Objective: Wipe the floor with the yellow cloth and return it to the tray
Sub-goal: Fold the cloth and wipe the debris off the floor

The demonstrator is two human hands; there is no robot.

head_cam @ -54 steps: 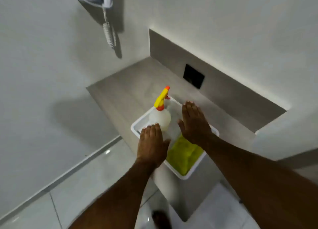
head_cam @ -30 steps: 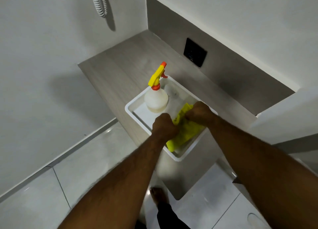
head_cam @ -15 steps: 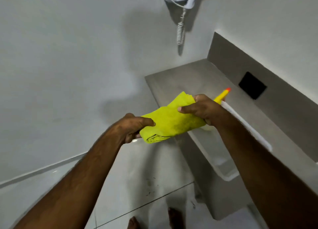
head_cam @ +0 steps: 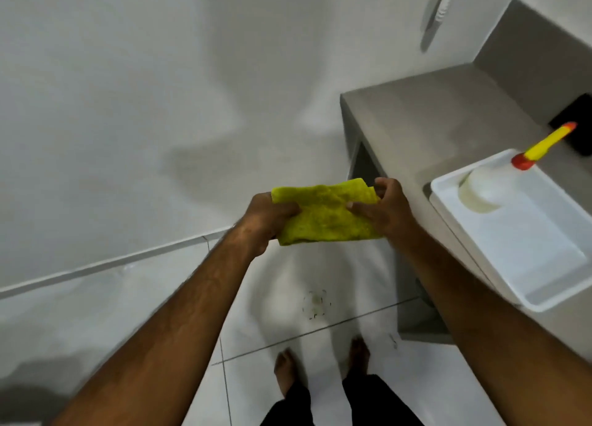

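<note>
The yellow cloth (head_cam: 326, 216) is stretched between both hands in mid-air above the white tiled floor (head_cam: 153, 300). My left hand (head_cam: 267, 216) grips its left end and my right hand (head_cam: 386, 209) grips its right end. Below the cloth, a small dark smudge (head_cam: 315, 304) marks the floor tile just ahead of my bare feet (head_cam: 320, 361). The white tray (head_cam: 544, 300) sits on the grey counter (head_cam: 426, 111) to the right, with no cloth in it.
A white spray bottle (head_cam: 483, 188) with a yellow and red nozzle stands at the tray's far end. The counter's side panel (head_cam: 413, 310) drops to the floor on the right. A white wall (head_cam: 128, 105) rises ahead, with a skirting line at its base.
Both hands took the cloth out of the tray and carried it left, off the counter. The view has turned left and down, so the floor and my feet now show.
</note>
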